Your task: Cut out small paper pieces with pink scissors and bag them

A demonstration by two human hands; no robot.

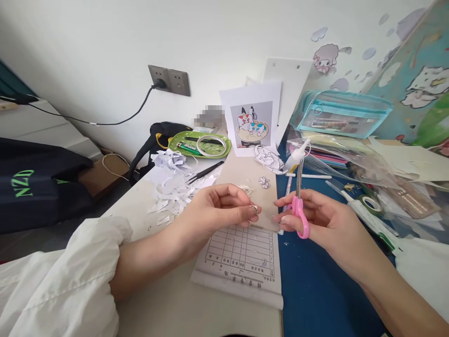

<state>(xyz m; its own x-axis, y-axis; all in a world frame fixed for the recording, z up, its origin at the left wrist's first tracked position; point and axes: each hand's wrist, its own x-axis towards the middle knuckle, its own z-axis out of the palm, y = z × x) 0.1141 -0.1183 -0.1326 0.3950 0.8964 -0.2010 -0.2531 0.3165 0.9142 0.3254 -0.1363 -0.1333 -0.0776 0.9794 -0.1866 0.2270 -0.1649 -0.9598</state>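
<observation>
Between the thumb and fingers of my left hand (224, 206) is pinched a small paper cutout (254, 209) with a dark outline. My right hand (319, 220) holds pink-handled scissors (300, 210), their metal blades pointing up and away from the paper piece. Below both hands lies a printed form pad (242, 252) with a ruled grid. Just beyond my hands, a little cut-out drawing (264, 182) rests on a beige board (242, 171). A larger line-drawn cutout (270, 160) leans near the foot of a printed colour picture (251, 122).
Paper scraps (171, 187) and black tweezers (205, 172) lie left, before a green tray (175, 140) holding a tape roll (212, 146). At right are a white glue bottle (296, 157), a teal clear pouch (343, 114), green tape (371, 204) and a blue mat (322, 285).
</observation>
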